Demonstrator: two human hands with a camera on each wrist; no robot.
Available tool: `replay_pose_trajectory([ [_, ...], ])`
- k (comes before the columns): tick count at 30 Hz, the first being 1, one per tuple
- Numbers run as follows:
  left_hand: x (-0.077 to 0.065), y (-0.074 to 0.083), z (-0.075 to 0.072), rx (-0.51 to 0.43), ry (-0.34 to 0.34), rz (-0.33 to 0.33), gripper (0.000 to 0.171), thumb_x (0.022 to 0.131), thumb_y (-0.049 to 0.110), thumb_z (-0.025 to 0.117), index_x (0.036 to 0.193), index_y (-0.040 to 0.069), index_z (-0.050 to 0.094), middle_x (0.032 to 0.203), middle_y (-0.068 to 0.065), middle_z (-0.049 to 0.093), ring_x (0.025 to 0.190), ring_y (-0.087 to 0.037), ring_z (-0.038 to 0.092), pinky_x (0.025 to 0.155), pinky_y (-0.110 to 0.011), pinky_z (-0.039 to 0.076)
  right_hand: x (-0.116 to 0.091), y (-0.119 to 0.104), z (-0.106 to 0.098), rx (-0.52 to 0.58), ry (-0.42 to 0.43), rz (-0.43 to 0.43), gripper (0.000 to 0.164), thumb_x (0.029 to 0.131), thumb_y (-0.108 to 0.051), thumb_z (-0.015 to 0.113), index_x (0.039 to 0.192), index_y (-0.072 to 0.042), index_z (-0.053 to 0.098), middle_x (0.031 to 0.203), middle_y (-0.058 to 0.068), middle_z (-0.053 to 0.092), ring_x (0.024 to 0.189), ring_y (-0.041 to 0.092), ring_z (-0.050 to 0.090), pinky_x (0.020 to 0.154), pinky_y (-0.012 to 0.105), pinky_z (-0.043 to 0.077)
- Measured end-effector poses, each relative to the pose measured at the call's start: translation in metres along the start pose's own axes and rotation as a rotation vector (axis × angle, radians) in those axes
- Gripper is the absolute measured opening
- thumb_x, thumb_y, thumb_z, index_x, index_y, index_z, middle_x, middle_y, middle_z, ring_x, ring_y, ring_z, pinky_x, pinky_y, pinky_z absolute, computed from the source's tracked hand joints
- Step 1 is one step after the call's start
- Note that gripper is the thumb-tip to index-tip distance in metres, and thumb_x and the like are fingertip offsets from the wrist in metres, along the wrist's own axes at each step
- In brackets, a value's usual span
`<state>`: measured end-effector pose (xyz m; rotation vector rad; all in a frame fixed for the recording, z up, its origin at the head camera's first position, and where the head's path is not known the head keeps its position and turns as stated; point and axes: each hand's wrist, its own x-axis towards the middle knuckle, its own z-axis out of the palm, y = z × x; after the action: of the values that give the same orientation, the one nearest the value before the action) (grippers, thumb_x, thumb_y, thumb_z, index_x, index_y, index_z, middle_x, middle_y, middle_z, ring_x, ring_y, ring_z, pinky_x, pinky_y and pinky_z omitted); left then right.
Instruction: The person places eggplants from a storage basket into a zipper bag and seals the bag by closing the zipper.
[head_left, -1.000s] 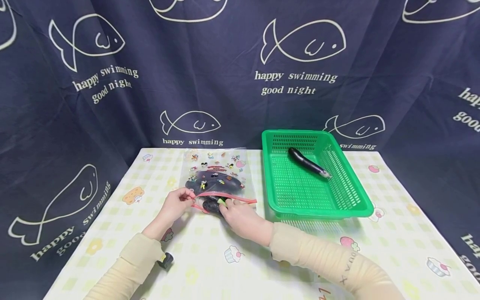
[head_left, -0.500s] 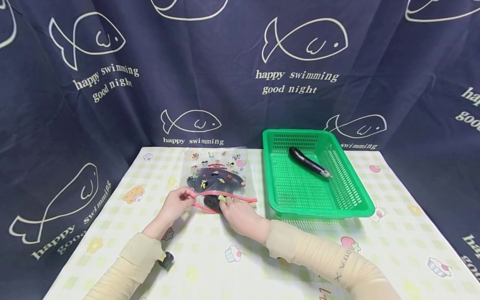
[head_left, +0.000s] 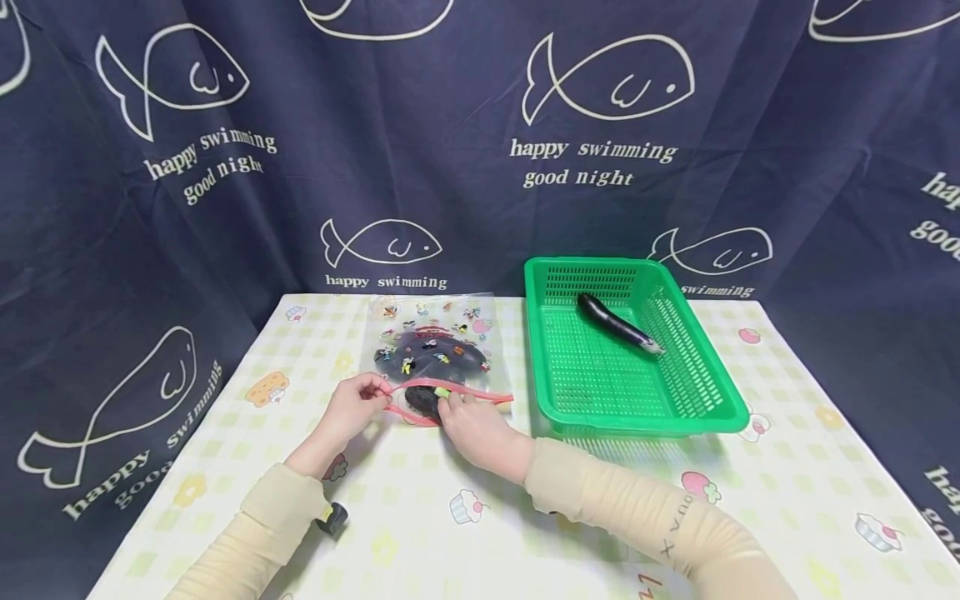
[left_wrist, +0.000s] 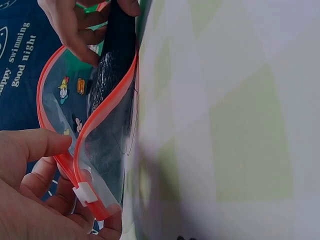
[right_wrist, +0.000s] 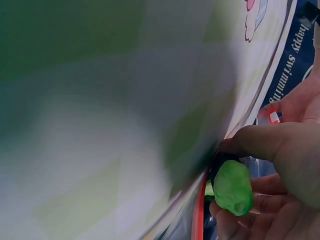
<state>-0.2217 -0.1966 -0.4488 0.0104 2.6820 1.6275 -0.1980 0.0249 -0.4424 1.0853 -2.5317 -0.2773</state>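
Note:
A clear zip bag [head_left: 474,390] with red edging and cartoon prints lies on the table, its mouth parted toward me. Smooth dark eggplants [head_left: 465,358] show through its plastic. My left hand [head_left: 354,408] pinches the bag's left corner by the white slider [left_wrist: 85,193]. With its thumb and fingers, my right hand [head_left: 480,433] grips a dark eggplant [left_wrist: 117,65] at the mouth. That eggplant's bright green stem end [right_wrist: 233,188] sticks out by the right fingers, and its dark body lies partly inside the bag. The right fingers hide some of it.
Right of the bag stands a green plastic basket [head_left: 555,412] with one eggplant [head_left: 617,325] inside. A patterned cloth [head_left: 405,525] covers the table, and a dark blue curtain [head_left: 480,200] hangs behind it. A small black object [head_left: 333,519] is at the left cuff.
My right hand has shifted slightly forward and left with the eggplant, which sits further inside the bag's mouth. The left hand keeps its hold on the corner.

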Motion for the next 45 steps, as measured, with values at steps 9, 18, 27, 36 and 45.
replay_pose_trajectory([
  [9, 0.0, 0.0, 0.0, 0.011, 0.007, -0.009, 0.01, 0.077, -0.002, 0.063, 0.087, 0.0, 0.064, 0.075, -0.003, 0.06, 0.07, -0.015, 0.051, 0.064, -0.024, 0.043, -0.002, 0.002, 0.003, 0.033, 0.012, -0.003, 0.026, 0.082, -0.023, 0.063, 0.101, -0.006, 0.058, 0.084, 0.003, 0.059, 0.066, 0.019, 0.058, 0.05, 0.031, 0.049],
  [18, 0.001, 0.0, 0.0, 0.019, 0.009, -0.01, 0.01, 0.078, -0.002, 0.062, 0.087, 0.001, 0.064, 0.076, -0.005, 0.06, 0.071, -0.015, 0.052, 0.065, -0.024, 0.044, -0.015, 0.01, -0.001, 0.092, 0.009, -0.021, 0.039, 0.076, -0.032, 0.072, 0.104, -0.011, 0.054, 0.087, 0.003, 0.058, 0.067, 0.018, 0.057, 0.044, 0.029, 0.044],
  [27, -0.001, 0.001, 0.0, 0.017, 0.006, -0.015, 0.011, 0.078, -0.002, 0.062, 0.088, -0.001, 0.064, 0.076, -0.004, 0.06, 0.071, -0.015, 0.051, 0.064, -0.024, 0.044, -0.031, 0.024, -0.003, 0.094, 0.094, -0.12, 0.037, 0.082, -0.03, 0.068, 0.112, -0.014, 0.054, 0.099, 0.004, 0.056, 0.079, 0.02, 0.059, 0.046, 0.031, 0.046],
  [36, 0.0, 0.001, 0.0, 0.01, 0.012, -0.018, 0.011, 0.078, -0.002, 0.062, 0.089, -0.001, 0.064, 0.076, -0.004, 0.06, 0.071, -0.015, 0.052, 0.064, -0.023, 0.044, -0.04, 0.032, -0.003, 0.069, 0.098, -0.233, 0.032, 0.086, -0.029, 0.064, 0.112, -0.015, 0.053, 0.106, 0.003, 0.054, 0.087, 0.019, 0.057, 0.057, 0.032, 0.05],
  [45, -0.001, 0.001, -0.001, 0.014, 0.015, -0.02, 0.011, 0.077, -0.002, 0.062, 0.087, 0.0, 0.064, 0.075, -0.003, 0.059, 0.071, -0.015, 0.051, 0.065, -0.024, 0.043, -0.043, 0.035, 0.006, 0.065, 0.084, -0.264, 0.024, 0.094, -0.023, 0.053, 0.116, -0.015, 0.052, 0.111, 0.003, 0.054, 0.091, 0.018, 0.056, 0.062, 0.03, 0.051],
])
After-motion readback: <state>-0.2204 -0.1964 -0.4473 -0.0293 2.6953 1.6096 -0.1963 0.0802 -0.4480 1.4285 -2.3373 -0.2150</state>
